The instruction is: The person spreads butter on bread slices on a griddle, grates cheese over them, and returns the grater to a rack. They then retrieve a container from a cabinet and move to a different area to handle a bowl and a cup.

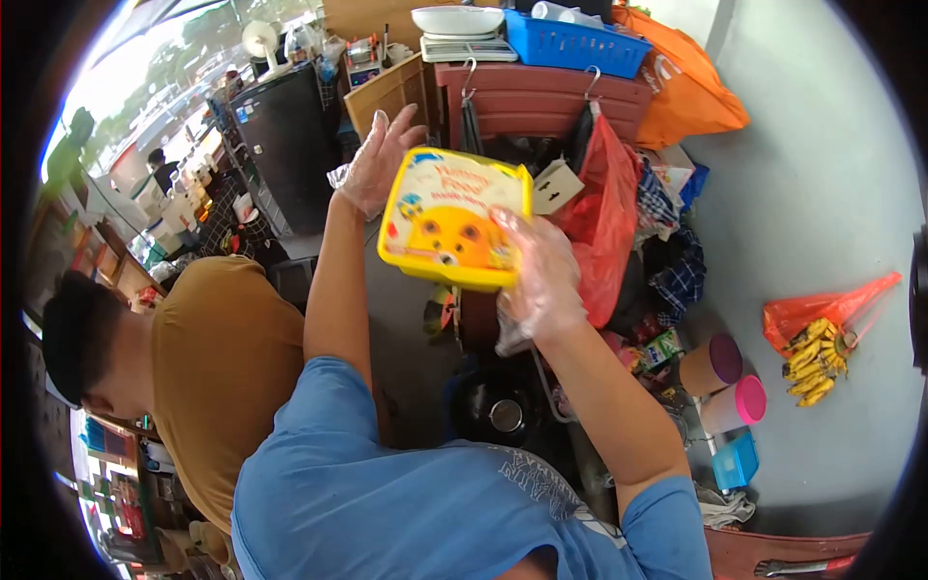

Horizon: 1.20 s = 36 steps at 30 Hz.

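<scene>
A yellow lunch box with a bear face and the words "Yummy Food" on its lid is held out in front of me. My right hand, in a clear plastic glove, grips its right side, thumb over the lid. On the other side, my left hand is raised with fingers apart, close to the box's upper left corner. It wears a clear plastic glove too and holds nothing. The fingers under the box are hidden.
A person in a brown shirt leans at my left. Behind the box stand a maroon chest and a blue basket. A red plastic bag hangs from a hook. Bananas hang on the right wall.
</scene>
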Available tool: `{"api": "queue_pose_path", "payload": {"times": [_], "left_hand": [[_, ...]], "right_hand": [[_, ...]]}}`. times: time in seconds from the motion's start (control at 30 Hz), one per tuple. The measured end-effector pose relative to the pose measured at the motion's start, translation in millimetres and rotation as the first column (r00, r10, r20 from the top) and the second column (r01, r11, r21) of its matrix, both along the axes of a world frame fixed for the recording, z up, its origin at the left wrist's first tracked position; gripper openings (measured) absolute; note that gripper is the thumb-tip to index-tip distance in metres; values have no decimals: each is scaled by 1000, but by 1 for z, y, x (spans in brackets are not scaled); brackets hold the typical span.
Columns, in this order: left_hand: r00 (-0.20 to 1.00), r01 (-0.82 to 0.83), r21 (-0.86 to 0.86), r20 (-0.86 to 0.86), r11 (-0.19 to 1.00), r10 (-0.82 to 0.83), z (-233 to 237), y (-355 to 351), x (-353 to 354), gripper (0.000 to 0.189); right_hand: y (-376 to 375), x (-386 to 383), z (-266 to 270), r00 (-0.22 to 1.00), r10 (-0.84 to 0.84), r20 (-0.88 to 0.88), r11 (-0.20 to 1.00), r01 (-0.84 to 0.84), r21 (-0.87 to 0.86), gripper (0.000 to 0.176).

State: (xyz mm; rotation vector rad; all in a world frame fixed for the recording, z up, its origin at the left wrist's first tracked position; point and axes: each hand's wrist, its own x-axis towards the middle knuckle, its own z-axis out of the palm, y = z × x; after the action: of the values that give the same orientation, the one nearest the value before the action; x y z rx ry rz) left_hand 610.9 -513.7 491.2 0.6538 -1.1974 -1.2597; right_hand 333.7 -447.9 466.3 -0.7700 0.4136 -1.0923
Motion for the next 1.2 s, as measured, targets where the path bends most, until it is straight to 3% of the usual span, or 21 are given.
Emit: {"api": "queue_pose_path", "payload": {"times": [0.07,0.13,0.27,0.33,0.37,0.4,0.47,0.53,0.57,0.67,0.7,0.8,0.87,0.93,1.07,1.13,1.2], "left_hand": [[994,88,41,-63,995,-85,3,10,7,98],[998,-11,173,-66,985,23,-7,-5,35,98],[988,37,158,-155,987,-12,-15,-13,62,97],[972,-180,255,-102,950,212,-1,5,39,88],[976,129,299,-206,946,-68,-9,1,62,65],[975,133,303,-211,944,-69,-12,-2,69,65],[983,-56,302,-148,952,105,-21,-8,79,42],[980,-66,311,-156,948,120,-20,-11,78,38],[972,-139,309,-139,941,189,-23,-16,81,38],[953,-227,292,-130,929,274,-19,-22,81,37],[949,-230,285,-144,930,279,-18,-26,85,38],[934,-283,279,-138,918,330,-15,-30,99,40],[920,-308,273,-160,912,358,-13,-34,107,41],[927,-295,247,-160,923,339,-23,-52,124,36],[892,-323,285,-228,902,391,-22,-80,109,46],[864,-277,352,-317,894,392,-27,-100,100,48],[830,-239,300,-430,923,355,-44,-125,95,50]], "right_hand": [[-8,39,13,995,-44,86,999,47,-28,28],[-24,64,10,997,-27,73,999,28,-17,26],[-43,99,2,997,-78,2,995,78,-64,24],[-54,114,-4,995,-99,-3,992,99,-74,20],[-60,121,-7,994,-105,2,992,105,-66,19],[-66,126,-8,994,-113,8,992,113,-57,18],[-76,134,-11,993,-121,-5,990,120,-68,18],[-76,137,-2,987,-139,-77,982,128,-137,19],[-77,131,3,969,-117,-220,983,82,-163,25],[-104,137,-15,972,-48,-230,983,6,-182,39],[-113,129,-20,920,11,-392,972,-103,-212,49],[-100,108,-18,880,67,-470,981,-143,-128,50],[-77,84,-16,897,251,-364,958,-284,-41,44],[-47,59,-8,854,303,-424,921,-377,-101,44],[-8,6,-6,635,464,-618,752,-651,-104,34],[13,-20,-11,596,528,-605,753,-658,9,33],[25,-41,-25,542,566,-622,759,-637,136,29]]}}
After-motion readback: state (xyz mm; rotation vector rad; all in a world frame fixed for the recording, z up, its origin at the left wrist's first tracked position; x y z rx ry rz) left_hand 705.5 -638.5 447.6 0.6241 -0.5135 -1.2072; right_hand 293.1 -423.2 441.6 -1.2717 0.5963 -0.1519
